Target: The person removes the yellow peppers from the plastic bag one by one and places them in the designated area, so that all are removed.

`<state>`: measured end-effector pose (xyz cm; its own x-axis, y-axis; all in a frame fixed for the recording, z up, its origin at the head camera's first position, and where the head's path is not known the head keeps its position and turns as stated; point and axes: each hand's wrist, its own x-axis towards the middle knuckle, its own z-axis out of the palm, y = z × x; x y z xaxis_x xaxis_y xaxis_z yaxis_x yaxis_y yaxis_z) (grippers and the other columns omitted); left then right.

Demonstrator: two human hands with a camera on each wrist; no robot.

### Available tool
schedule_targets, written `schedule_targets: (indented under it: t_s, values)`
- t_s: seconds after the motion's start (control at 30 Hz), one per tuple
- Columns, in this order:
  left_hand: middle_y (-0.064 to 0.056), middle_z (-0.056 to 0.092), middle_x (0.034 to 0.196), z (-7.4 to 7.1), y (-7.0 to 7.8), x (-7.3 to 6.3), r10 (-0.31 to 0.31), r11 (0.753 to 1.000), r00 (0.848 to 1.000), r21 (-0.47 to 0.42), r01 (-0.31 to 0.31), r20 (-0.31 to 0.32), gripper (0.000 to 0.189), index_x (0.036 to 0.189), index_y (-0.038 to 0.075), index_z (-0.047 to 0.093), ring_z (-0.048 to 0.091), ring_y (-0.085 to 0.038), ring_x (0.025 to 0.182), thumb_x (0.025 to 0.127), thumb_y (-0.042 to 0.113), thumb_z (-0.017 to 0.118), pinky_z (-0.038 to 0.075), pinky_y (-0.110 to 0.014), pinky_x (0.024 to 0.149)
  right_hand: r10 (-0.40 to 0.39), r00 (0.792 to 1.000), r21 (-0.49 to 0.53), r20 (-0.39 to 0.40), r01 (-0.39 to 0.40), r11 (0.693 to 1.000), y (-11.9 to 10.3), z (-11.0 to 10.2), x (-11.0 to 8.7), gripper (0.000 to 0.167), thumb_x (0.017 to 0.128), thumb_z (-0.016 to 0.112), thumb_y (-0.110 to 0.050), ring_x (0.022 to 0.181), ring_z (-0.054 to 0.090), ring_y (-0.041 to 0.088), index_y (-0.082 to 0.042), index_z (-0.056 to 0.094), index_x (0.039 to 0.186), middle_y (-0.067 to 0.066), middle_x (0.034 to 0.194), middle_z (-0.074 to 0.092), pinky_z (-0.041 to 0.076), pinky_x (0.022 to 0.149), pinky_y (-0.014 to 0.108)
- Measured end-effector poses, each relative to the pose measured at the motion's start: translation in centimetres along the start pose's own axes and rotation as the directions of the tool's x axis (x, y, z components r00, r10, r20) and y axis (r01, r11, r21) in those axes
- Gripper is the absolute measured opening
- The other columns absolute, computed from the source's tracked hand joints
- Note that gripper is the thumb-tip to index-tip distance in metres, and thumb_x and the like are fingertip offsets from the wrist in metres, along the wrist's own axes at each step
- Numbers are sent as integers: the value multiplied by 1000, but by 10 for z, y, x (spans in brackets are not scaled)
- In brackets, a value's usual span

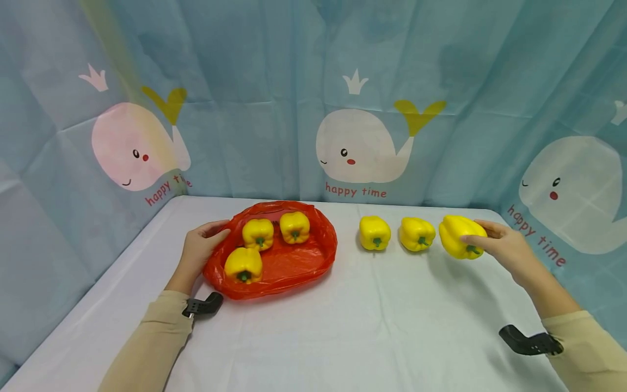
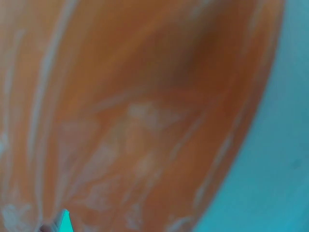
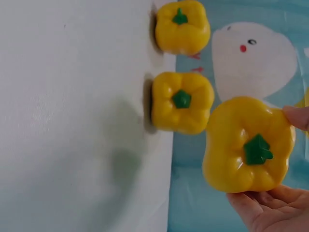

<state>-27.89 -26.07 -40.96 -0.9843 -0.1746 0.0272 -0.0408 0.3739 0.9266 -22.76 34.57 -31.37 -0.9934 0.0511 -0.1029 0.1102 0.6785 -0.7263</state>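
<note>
Beige sleeves (image 1: 142,343), near. Red bag (image 1: 296,264), left: three yellow peppers (image 1: 258,233) inside; left hand (image 1: 198,247) at its left rim, grip unclear. Right hand (image 1: 506,249), right: pinching one raised pepper (image 1: 454,235) beside two table peppers (image 1: 374,230).

Red bag (image 2: 145,121) blurry in left-wrist view

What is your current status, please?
Right hand holds lobed yellow bell pepper above white table; left hand holds rim of open red plastic bag; two more yellow peppers on table between.
</note>
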Motion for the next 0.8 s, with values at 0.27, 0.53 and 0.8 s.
schedule_targets:
  t_s: [0.27,0.53,0.8]
  values:
    - [-13,53,147,0,-2,1,2,1000,1000,6,-2,-1,60,144,12,53,48,-27,135,96,48,60,49,-27,103,26,1000,12,12,-26,1000,14,-2,16,88,98,54,-52,128,37,47,7,21,154,35,154,26,35,109,66]
    - [-13,54,146,0,-2,0,17,1000,1000,12,-17,1,58,144,11,53,48,-29,136,97,45,60,49,-26,103,76,997,31,33,-77,997,30,-1,36,90,98,52,-53,134,31,51,7,17,154,36,156,20,31,114,67]
    - [-13,53,147,0,0,-2,14,1000,1000,-2,-14,4,59,144,11,53,47,-28,136,97,47,60,49,-26,103,123,991,23,51,-124,992,40,-4,55,93,97,51,-56,135,28,52,7,15,155,37,157,16,29,114,69]
